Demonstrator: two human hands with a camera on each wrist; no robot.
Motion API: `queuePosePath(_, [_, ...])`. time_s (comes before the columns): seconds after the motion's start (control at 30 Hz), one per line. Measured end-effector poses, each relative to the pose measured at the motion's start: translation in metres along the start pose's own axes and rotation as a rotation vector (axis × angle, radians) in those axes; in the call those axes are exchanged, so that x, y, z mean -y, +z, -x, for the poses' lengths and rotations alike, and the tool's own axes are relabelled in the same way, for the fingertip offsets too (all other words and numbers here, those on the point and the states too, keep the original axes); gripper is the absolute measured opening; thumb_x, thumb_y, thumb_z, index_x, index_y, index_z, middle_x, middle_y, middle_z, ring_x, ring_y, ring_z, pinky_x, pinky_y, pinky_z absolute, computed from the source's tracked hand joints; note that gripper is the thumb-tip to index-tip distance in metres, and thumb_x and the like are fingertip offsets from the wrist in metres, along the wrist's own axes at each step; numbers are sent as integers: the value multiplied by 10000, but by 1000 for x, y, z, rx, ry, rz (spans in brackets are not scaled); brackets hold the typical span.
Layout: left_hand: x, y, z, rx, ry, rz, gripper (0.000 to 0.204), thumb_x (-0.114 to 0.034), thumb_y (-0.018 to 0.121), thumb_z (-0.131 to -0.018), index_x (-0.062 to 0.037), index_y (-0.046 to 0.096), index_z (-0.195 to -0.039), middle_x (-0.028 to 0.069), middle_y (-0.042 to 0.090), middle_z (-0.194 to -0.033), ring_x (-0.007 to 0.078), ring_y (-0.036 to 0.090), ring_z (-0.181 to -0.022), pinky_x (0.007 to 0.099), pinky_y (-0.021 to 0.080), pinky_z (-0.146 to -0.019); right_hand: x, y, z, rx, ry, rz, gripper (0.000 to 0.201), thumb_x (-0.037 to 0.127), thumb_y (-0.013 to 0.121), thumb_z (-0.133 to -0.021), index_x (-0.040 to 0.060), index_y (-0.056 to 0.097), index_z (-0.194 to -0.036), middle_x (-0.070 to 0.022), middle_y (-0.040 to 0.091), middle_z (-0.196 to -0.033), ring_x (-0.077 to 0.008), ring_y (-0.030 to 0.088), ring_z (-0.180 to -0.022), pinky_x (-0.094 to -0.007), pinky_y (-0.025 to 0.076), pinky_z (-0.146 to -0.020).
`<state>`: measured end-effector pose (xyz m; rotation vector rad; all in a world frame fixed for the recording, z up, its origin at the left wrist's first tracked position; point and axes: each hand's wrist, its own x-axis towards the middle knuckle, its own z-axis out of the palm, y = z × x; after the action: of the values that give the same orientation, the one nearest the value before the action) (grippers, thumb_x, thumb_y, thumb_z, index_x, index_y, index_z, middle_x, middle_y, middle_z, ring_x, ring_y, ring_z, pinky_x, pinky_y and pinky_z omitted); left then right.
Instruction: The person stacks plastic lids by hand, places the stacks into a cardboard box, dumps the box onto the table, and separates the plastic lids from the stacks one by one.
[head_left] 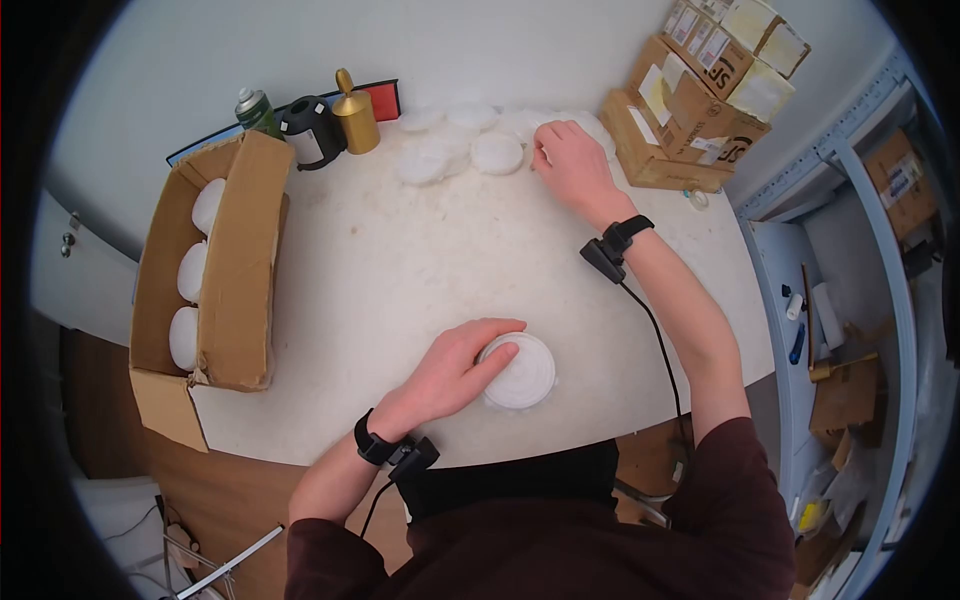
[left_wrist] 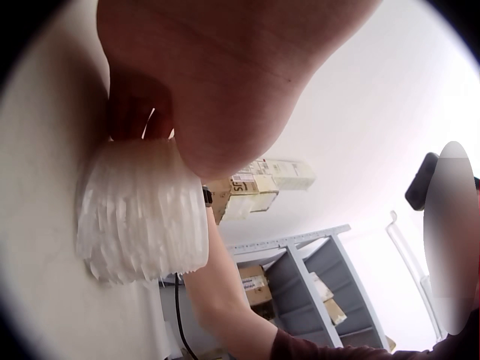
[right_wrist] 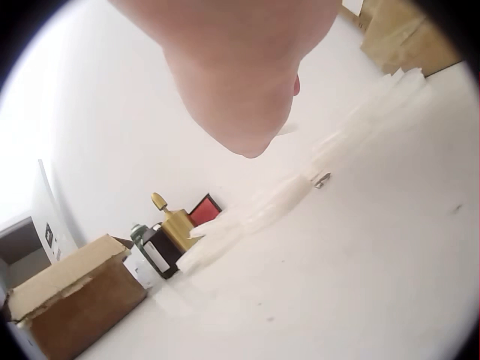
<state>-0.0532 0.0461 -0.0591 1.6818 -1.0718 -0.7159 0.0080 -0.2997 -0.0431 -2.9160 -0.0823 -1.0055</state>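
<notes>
Near the table's front edge, my left hand (head_left: 450, 368) holds a short round stack of thin white discs (head_left: 526, 377). Its thumb lies over the top and its fingers run along the far left side. The stack's many ruffled, translucent layers (left_wrist: 142, 217) show in the left wrist view. My right hand (head_left: 574, 168) is stretched to the back of the table, bent-fingered, just right of a white round disc pile (head_left: 497, 153). More flattened white piles (right_wrist: 262, 214) lie below that hand in the right wrist view. Its fingertips are hidden, so I cannot tell whether they pinch anything.
On the left stands a long open cardboard box (head_left: 235, 270) with white round stacks inside. A green-bodied can (head_left: 257, 112), a black container (head_left: 311, 135) and a gold container (head_left: 357, 120) stand behind it. Cardboard boxes (head_left: 690, 115) are piled at back right, beside metal shelving (head_left: 880, 220).
</notes>
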Motion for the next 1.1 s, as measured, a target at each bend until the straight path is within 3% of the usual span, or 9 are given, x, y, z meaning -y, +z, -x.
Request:
queuePosePath(0.03, [0,0,0,-1,3,-5,405,-258,614,-1129,12,691,-1421,184,762,-1331,291,734,-1198,392,557,-1056,11,-13,4,6,-1,-3,105,65,695,-948,38,675,-1047,-102,736,-1020,-323,688,-986,-438,580,-865])
queuePosePath(0.1, [1,1,-2,-8,0,0,405,-261,612,-1130,10,691,-1421,185,761,-1330,295,734,-1199,394,557,-1057,34,-38,18,25,324,-398,92,98,670,-1020,21,641,-1060,-83,750,-968,-264,681,-884,-408,573,-830])
queuePosePath(0.13, [3,2,-2,-10,6,-11,405,-262,612,-1129,8,692,-1420,187,761,-1330,299,735,-1196,395,558,-1055,44,-47,27,42,321,-403,92,98,670,-1020,21,641,-1060,-83,750,-968,-264,681,-884,-408,573,-830])
queuePosePath(0.23, [5,2,-1,-23,11,-12,403,-262,613,-1127,5,693,-1418,189,761,-1326,305,735,-1192,398,559,-1048,66,-75,63,55,548,-859,79,118,629,-1074,43,618,-1094,-43,734,-940,-156,645,-852,-337,544,-836])
queuePosePath(0.3, [4,2,0,-26,6,-6,402,-262,614,-1126,3,693,-1418,191,761,-1323,307,735,-1190,400,560,-1043,78,-96,84,143,747,-1201,75,127,630,-1088,73,608,-1136,9,700,-951,-75,606,-896,-279,509,-870])
queuePosePath(0.4, [1,0,0,-24,15,4,405,-309,588,-1135,-20,700,-1395,190,762,-1306,372,715,-1199,457,556,-1045,99,-115,107,306,969,-1490,128,118,645,-1084,88,619,-1205,30,706,-992,-63,610,-917,-253,484,-907])
queuePosePath(0.5, [-1,0,-3,13,-16,29,380,-281,570,-1141,-13,699,-1378,185,772,-1275,371,721,-1168,455,559,-1022,111,-116,127,494,814,-1516,167,123,652,-1085,84,634,-1246,41,708,-1021,-51,616,-941,-253,481,-919])
queuePosePath(0.93, [12,2,-4,-60,-79,271,429,-317,478,-1201,5,701,-1376,157,786,-1216,237,726,-1138,374,552,-1031,143,-110,139,536,761,-1399,137,65,712,-1061,43,700,-1196,24,728,-1043,-53,664,-946,-237,529,-872])
queuePosePath(1.1, [14,1,-6,-87,-91,392,454,-346,475,-1207,12,706,-1362,127,782,-1206,207,715,-1150,362,548,-1039,142,-103,142,476,674,-1146,131,82,769,-1014,73,751,-1143,44,690,-962,-21,509,-738,-234,423,-695])
